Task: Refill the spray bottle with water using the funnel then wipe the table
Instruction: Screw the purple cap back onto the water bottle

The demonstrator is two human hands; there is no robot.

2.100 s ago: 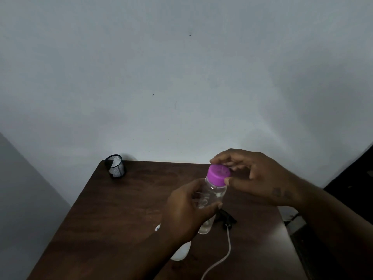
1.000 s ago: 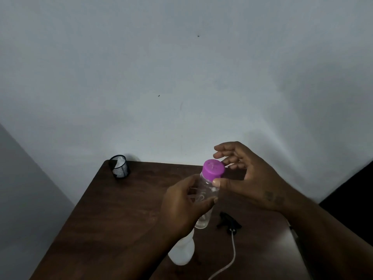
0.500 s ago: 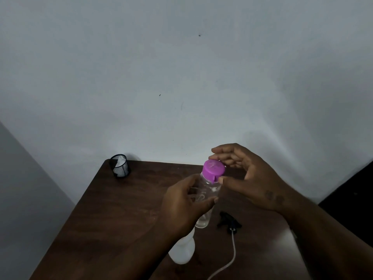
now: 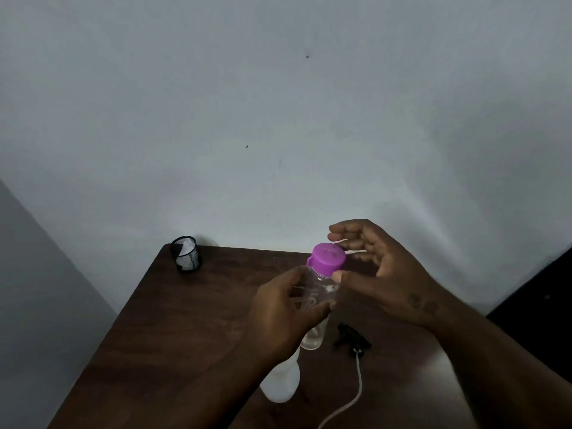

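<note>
Gripping the clear bottle (image 4: 317,301) around its middle with the left hand (image 4: 278,317), with fingers and thumb curling round the body. Holding it nearly upright, with the top leaning slightly right, over the middle of the brown table (image 4: 185,335); impossible to tell whether the base is touching the wood. Closing the right hand (image 4: 387,274) round the purple cap (image 4: 327,257) on top, with the thumb pressing against the cap's lower right edge and the other fingers curving, slightly spread, round its far side; touching there or not, impossible to tell. Standing on the table nearer than the clear bottle, partly hidden under the left forearm: the white spray bottle (image 4: 281,382), with its top off. Lying just right of both bottles: the black spray head (image 4: 351,339), with its white tube (image 4: 357,379) trailing toward the near edge. Standing at the far left corner of the table, close against the pale wall (image 4: 278,119): a black mesh cup (image 4: 185,253).
</note>
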